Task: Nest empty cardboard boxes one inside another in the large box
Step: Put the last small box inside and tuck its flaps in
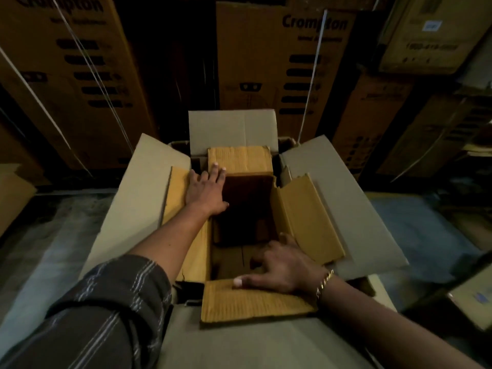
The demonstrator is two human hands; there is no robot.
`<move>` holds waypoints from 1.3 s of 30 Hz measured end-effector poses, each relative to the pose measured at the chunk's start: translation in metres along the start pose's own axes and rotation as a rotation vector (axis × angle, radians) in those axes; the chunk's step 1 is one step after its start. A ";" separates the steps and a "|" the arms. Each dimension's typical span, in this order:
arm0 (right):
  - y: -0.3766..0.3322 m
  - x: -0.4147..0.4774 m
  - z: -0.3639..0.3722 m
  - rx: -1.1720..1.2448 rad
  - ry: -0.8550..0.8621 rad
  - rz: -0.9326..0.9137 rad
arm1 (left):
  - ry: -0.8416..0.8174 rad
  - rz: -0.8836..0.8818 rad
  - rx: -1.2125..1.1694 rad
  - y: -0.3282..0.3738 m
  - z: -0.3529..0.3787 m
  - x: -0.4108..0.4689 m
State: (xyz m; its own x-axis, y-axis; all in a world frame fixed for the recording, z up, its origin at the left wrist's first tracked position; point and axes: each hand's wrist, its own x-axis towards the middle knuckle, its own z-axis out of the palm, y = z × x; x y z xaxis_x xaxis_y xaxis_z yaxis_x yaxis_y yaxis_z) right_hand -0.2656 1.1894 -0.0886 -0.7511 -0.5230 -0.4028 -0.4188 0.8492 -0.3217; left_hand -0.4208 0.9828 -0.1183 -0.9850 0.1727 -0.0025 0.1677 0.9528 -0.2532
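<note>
Laid left hand (205, 191) and right hand (283, 269) flat on the small box (241, 158), fingers (215, 172) spread. Needed even pushing into the large box (346, 198).

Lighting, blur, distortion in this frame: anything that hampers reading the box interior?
Head view: dim warm light, the inner box near black inside; background cartons soft and bowed by the wide lens; left hand and right hand readable, no glare.

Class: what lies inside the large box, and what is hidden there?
A smaller brown box sits inside the large box, flaps open, left hand and right hand resting on them. It covers the large box's floor; its own depths are dark.
</note>
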 end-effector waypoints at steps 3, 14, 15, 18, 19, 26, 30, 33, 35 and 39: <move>0.000 0.002 0.000 -0.034 -0.015 0.000 | 0.001 -0.006 0.006 -0.004 0.002 0.000; -0.020 0.005 -0.011 0.266 -0.396 0.088 | 0.013 -0.051 -0.136 0.005 -0.009 0.015; -0.022 0.003 -0.009 0.255 -0.384 0.074 | 0.017 -0.041 -0.179 0.008 -0.008 0.018; -0.018 -0.002 -0.004 0.242 -0.278 0.044 | 0.010 0.007 -0.207 0.013 -0.002 0.024; -0.015 -0.003 -0.003 0.229 -0.240 0.031 | 0.008 0.013 -0.191 0.013 0.000 0.026; -0.015 -0.001 -0.001 0.143 -0.128 0.005 | -0.010 -0.001 -0.183 0.010 0.005 0.031; -0.015 -0.001 -0.001 0.146 -0.141 0.028 | -0.059 0.007 -0.182 0.011 -0.004 0.028; -0.021 -0.004 -0.007 0.091 -0.129 0.020 | -0.064 0.007 -0.166 0.011 -0.011 0.025; -0.021 -0.009 -0.012 -0.035 -0.071 0.043 | -0.037 0.001 -0.140 0.011 -0.011 0.021; -0.013 -0.025 -0.014 -0.194 0.127 0.226 | -0.003 -0.038 -0.127 0.007 -0.004 0.009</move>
State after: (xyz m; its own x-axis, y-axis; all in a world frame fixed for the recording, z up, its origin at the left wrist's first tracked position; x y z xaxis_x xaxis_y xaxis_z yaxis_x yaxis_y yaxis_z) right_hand -0.2485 1.1920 -0.0621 -0.8888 -0.3170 -0.3309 -0.3146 0.9472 -0.0622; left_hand -0.4282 0.9919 -0.1160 -0.9907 0.1357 0.0021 0.1343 0.9826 -0.1282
